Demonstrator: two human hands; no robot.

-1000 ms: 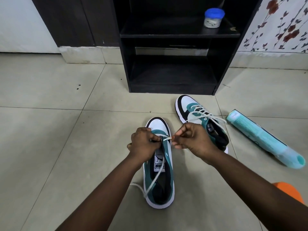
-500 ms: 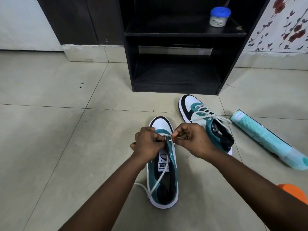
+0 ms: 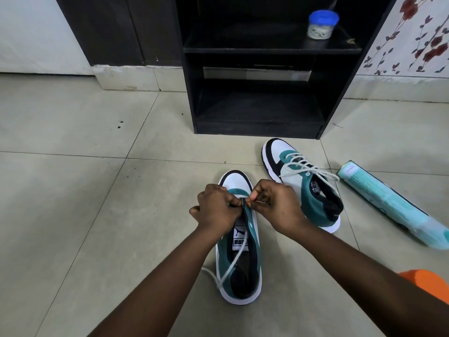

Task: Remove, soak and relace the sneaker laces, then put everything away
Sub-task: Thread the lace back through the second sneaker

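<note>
On the pale tiled floor [image 3: 73, 215], the left hand [image 3: 216, 210] curls over the front eyelets of the near white-and-teal sneaker [image 3: 239, 263], apparently pinching its white lace [image 3: 233, 261], which trails back over the tongue and off the shoe's left side. The right hand [image 3: 277, 205] pinches the lace end beside it. Further right lies the laced second sneaker [image 3: 303, 183], then a teal cylindrical tube [image 3: 388, 203] on its side.

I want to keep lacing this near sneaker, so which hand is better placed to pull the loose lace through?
Probably the left hand: the loose lace trails back from it over the tongue of the near sneaker. The right hand pinches at the eyelet.
</note>
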